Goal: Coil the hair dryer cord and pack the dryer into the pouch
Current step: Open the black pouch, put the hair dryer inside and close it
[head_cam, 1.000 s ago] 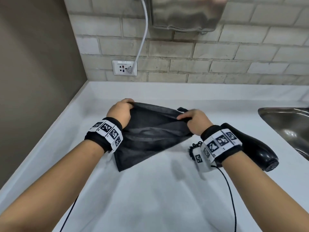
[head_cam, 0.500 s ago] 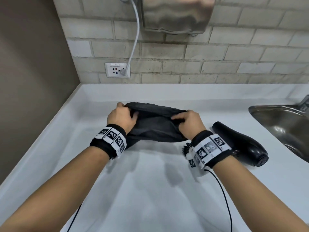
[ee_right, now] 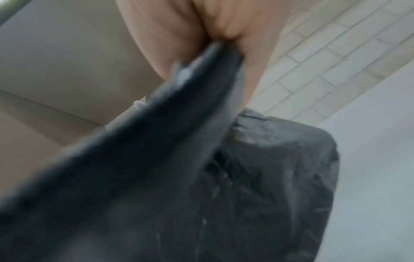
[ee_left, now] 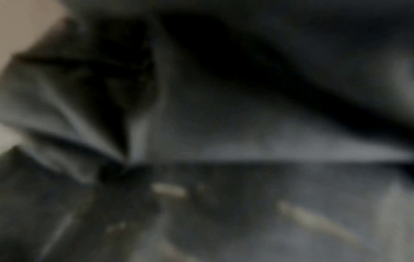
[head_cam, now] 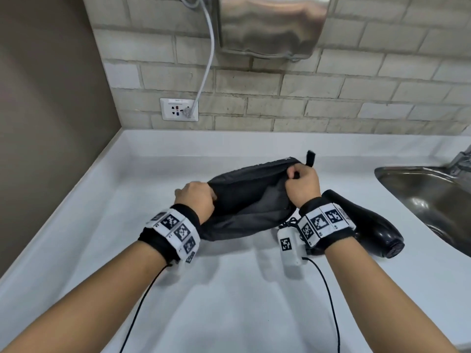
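Observation:
A dark grey fabric pouch (head_cam: pixel 244 202) lies on the white counter (head_cam: pixel 229 289), its mouth held apart towards me. My left hand (head_cam: pixel 197 200) grips the pouch's left edge. My right hand (head_cam: pixel 302 180) pinches the upper rim near a black pull tab (head_cam: pixel 311 157). The right wrist view shows fingers (ee_right: pixel 201 26) pinching the dark rim (ee_right: pixel 201 88). The left wrist view is a blur of pouch fabric (ee_left: pixel 224 124). The black hair dryer (head_cam: pixel 367 225) lies on the counter behind my right wrist, with a bit of its cord (head_cam: pixel 289 221) showing under the pouch's corner.
A steel sink (head_cam: pixel 428 200) is set into the counter at the right. On the brick wall hang a metal hand dryer (head_cam: pixel 272 24) and a socket (head_cam: pixel 179 109) with a white cable plugged in. A brown wall closes the left side.
My right hand has lifted the pouch's rim up and to the right, widening the mouth. The left hand stays on the left edge. The pouch now lies more slanted.

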Tool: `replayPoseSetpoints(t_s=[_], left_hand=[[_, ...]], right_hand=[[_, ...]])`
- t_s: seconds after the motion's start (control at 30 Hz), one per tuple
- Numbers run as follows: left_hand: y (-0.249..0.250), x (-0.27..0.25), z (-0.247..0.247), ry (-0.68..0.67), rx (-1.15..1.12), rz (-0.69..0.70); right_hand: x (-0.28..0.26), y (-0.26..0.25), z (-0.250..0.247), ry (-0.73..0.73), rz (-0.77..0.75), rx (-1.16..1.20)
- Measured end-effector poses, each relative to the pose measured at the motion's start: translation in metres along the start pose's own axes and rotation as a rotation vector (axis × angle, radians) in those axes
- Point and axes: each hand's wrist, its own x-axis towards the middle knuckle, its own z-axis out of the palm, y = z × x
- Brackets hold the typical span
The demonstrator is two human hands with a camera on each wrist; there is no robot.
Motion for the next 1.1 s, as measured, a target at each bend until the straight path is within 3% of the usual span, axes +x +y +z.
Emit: replayPoseSetpoints(t_s=[0.07, 0.17, 0.27, 0.33, 0.4, 0.47, 0.53, 0.67, 0.77, 0.83, 0.93, 1.1], left_hand=[[-0.012, 0.012, -0.008, 0.019, -0.250, -0.070], [-0.028, 0.023, -0.011, 0.083, -0.425, -0.128], [-0.036, 0.023, -0.007, 0.114, -0.424, -0.113], [-0.038, 0.020, -0.002, 0.034, -0.314, -0.081], [-0.038, 0.015, 0.004, -0.111, -0.080, -0.052], [-0.035, 0.008, 0.012, -0.189, 0.128, 0.002], [-0.032, 0.001, 0.020, -0.262, 0.252, 0.068], [-0.029, -0.010, 0.036, -0.420, 0.361, 0.221], [-0.035, -0.011, 0.035, -0.491, 0.127, 0.325], [-0.041, -0.011, 0.030, -0.478, -0.117, 0.336], [-0.046, -0.008, 0.028, -0.342, -0.391, 0.275], [-0.049, -0.002, 0.029, -0.149, -0.278, 0.075]], right_hand=[[-0.003, 0.004, -0.003, -0.130, -0.012, -0.027], [-0.014, 0.006, -0.004, -0.332, 0.044, -0.013], [-0.024, 0.007, -0.004, -0.526, 0.145, 0.063], [-0.030, 0.008, -0.003, -0.641, 0.154, -0.015], [-0.028, 0.013, 0.003, -0.628, 0.082, -0.311], [-0.025, 0.019, 0.012, -0.516, 0.004, -0.635], [-0.023, 0.019, 0.019, -0.422, -0.007, -0.811], [-0.013, 0.022, 0.028, -0.438, -0.015, -0.798], [-0.008, 0.026, 0.026, -0.491, 0.036, -0.661], [-0.005, 0.030, 0.022, -0.493, 0.048, -0.644], [-0.001, 0.041, 0.021, -0.532, 0.043, -0.739], [0.002, 0.056, 0.030, -0.573, 0.020, -0.905]])
